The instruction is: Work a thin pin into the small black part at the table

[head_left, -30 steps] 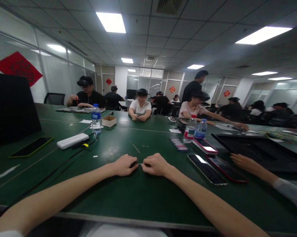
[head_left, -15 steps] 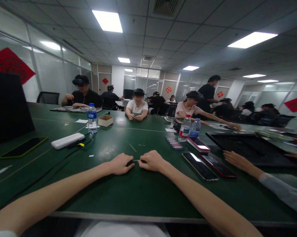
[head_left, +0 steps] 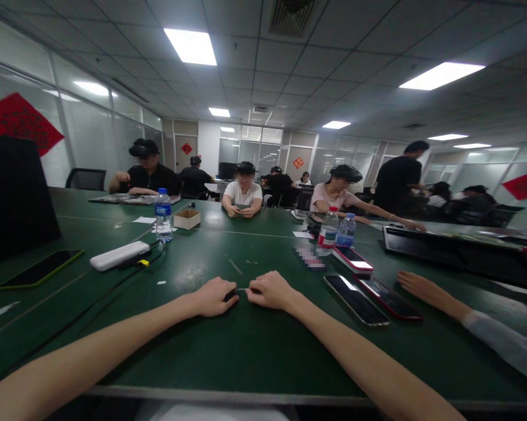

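Note:
My left hand (head_left: 216,297) and my right hand (head_left: 271,290) rest close together above the green table (head_left: 193,351), fingers curled in. A short, thin pale piece (head_left: 241,289) spans the small gap between them, its ends hidden in the fingers. Its kind is too small to make out. Something dark shows inside the curl of the left fingers, perhaps only shadow. Right of my right hand lie a black phone (head_left: 355,299) and a red-edged phone (head_left: 391,297), neither touched.
To the left are a white power bank (head_left: 119,255) with a black cable, a green-edged phone (head_left: 41,269), a water bottle (head_left: 162,214) and a small box (head_left: 186,218). Two bottles stand right of centre. A co-worker's hand (head_left: 425,289) lies near a black tray (head_left: 460,257).
My hands stay nearly still, both closed. At the right, the black tray has tilted up and moved away from the co-worker's near hand. A standing person in the background has shifted right.

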Available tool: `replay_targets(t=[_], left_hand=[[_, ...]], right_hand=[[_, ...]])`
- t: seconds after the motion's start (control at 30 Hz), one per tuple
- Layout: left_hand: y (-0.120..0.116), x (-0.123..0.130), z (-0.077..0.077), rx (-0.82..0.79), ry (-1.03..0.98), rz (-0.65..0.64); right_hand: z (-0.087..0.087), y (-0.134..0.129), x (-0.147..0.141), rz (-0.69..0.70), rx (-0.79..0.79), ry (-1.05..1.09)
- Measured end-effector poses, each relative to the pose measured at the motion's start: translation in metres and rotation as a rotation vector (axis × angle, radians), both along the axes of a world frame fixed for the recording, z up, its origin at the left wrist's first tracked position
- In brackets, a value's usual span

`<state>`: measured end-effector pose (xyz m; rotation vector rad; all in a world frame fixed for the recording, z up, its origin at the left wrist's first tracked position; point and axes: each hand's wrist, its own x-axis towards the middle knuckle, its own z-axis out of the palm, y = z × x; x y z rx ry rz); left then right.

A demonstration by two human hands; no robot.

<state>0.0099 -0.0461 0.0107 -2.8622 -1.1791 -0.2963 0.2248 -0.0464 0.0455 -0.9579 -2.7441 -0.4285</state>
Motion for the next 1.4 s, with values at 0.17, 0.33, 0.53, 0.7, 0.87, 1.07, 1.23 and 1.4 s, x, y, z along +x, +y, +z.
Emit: replay_targets(t=[0.17,0.33,0.53,0.7,0.87,1.07,1.23,1.4], left_hand=[[-0.0006,0.0009,0.0010,0.006,0.000,-0.007],[-0.0012,0.0011,0.0016,-0.007,-0.011,-0.007],[-0.0024,0.0008,0.0035,-0.014,-0.010,0.000],[-0.0031,0.0010,0.0048,-0.017,-0.009,-0.001],[-0.0024,0.0001,0.0029,-0.006,-0.018,-0.026],[-0.0021,0.0001,0.0021,0.001,-0.010,-0.021],[-0.0019,-0.0011,0.0021,-0.017,-0.022,-0.036],[-0.0028,-0.0037,0.0016,-0.022,-0.038,-0.061]], right_hand=[[-0.0018,0.0002,-0.0001,0.034,0.001,-0.001],[-0.0004,0.0008,0.0007,0.022,-0.018,-0.004],[0.0007,-0.0002,0.0006,0.022,-0.021,-0.013],[0.0002,-0.0008,0.0007,0.027,-0.004,-0.007],[-0.0006,-0.0007,0.0015,0.040,0.017,-0.013],[-0.0026,0.0004,0.0011,0.036,0.046,-0.012],[0.0003,-0.0038,-0.0006,0.040,0.039,-0.009],[0.0018,-0.0082,-0.0018,0.038,0.063,-0.019]])
